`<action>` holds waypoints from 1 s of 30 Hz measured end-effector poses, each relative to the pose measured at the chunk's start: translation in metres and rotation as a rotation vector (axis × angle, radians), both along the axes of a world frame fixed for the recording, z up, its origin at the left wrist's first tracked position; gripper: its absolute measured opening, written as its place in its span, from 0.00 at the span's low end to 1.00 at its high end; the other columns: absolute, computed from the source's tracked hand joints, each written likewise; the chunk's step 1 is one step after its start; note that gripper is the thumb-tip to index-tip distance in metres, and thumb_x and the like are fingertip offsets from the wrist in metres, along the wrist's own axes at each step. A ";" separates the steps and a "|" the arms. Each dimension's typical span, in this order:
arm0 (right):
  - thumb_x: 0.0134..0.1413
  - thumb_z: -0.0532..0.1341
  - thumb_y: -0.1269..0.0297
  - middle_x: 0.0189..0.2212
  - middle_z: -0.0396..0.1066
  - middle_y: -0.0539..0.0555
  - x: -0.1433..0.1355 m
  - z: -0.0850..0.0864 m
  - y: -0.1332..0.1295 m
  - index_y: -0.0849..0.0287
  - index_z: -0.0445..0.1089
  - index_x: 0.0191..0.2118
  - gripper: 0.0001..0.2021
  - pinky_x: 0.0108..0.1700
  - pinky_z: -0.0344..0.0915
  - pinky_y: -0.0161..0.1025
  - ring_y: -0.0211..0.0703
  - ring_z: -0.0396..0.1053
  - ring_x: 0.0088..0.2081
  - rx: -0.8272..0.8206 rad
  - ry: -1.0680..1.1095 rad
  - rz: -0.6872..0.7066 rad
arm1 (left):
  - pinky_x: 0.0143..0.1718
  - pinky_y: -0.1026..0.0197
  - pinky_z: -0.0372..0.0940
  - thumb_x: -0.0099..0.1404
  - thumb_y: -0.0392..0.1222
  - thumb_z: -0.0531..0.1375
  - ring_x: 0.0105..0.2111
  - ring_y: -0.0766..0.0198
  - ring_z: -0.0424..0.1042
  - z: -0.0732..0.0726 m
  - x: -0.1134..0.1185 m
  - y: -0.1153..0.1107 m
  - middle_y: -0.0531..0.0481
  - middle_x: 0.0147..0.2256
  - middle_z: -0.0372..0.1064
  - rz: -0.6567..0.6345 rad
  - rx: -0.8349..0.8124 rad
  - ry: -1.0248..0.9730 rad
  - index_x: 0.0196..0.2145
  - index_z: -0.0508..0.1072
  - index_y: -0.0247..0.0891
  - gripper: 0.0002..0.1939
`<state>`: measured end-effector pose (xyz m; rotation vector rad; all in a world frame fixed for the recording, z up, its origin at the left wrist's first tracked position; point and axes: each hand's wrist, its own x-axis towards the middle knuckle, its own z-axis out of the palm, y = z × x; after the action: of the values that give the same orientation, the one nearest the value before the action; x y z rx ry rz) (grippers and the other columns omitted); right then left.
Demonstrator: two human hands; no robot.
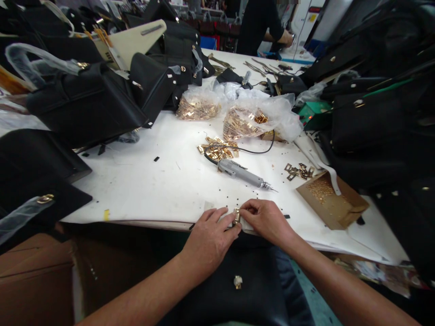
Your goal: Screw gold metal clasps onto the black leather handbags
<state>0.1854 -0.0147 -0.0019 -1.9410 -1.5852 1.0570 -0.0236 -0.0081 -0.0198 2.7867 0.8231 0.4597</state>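
At the table's front edge, my left hand (pixel 211 235) steadies a small gold metal bag-clasp plate (pixel 237 214) between its fingertips. My right hand (pixel 267 220) is pinched right beside the plate's upper end; whatever its fingertips hold is too small to make out. Just beyond both hands lies a grey electric screwdriver (pixel 239 172), its bit pointing right, with tiny dark screws scattered around it. Across my lap rests a black bag piece (pixel 234 299) bearing a small gold fitting (pixel 238 282) partly covered in white.
Behind the screwdriver is a pile of gold plates (pixel 222 149), backed by clear bags of gold parts (pixel 199 106). A cardboard box of small gold pieces (pixel 335 199) stands right, near darker frames (pixel 299 171). Black handbags (pixel 88 99) crowd both sides. A person (pixel 260 27) works at the back.
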 end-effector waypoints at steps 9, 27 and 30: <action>0.55 0.61 0.63 0.27 0.78 0.49 0.000 -0.005 0.001 0.53 0.80 0.32 0.09 0.34 0.64 0.35 0.42 0.74 0.30 -0.010 -0.001 -0.006 | 0.55 0.46 0.61 0.72 0.40 0.59 0.57 0.51 0.67 -0.001 -0.001 0.003 0.52 0.55 0.73 0.016 -0.040 -0.045 0.54 0.73 0.45 0.14; 0.57 0.62 0.60 0.27 0.78 0.48 0.002 -0.010 -0.001 0.51 0.81 0.33 0.09 0.34 0.64 0.35 0.42 0.73 0.30 0.002 0.002 -0.001 | 0.55 0.47 0.63 0.70 0.40 0.62 0.56 0.52 0.69 0.001 -0.001 0.007 0.46 0.52 0.75 0.038 -0.143 -0.112 0.60 0.66 0.39 0.23; 0.57 0.61 0.60 0.27 0.78 0.48 0.002 -0.006 -0.001 0.51 0.81 0.33 0.09 0.33 0.63 0.34 0.41 0.73 0.29 -0.003 0.002 -0.001 | 0.54 0.48 0.65 0.67 0.40 0.65 0.54 0.52 0.70 0.001 -0.001 0.008 0.43 0.52 0.74 0.078 -0.155 -0.134 0.66 0.58 0.37 0.33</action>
<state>0.1874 -0.0156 -0.0076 -1.9421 -1.5829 1.0611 -0.0244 -0.0006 -0.0189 2.5592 0.8986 0.5642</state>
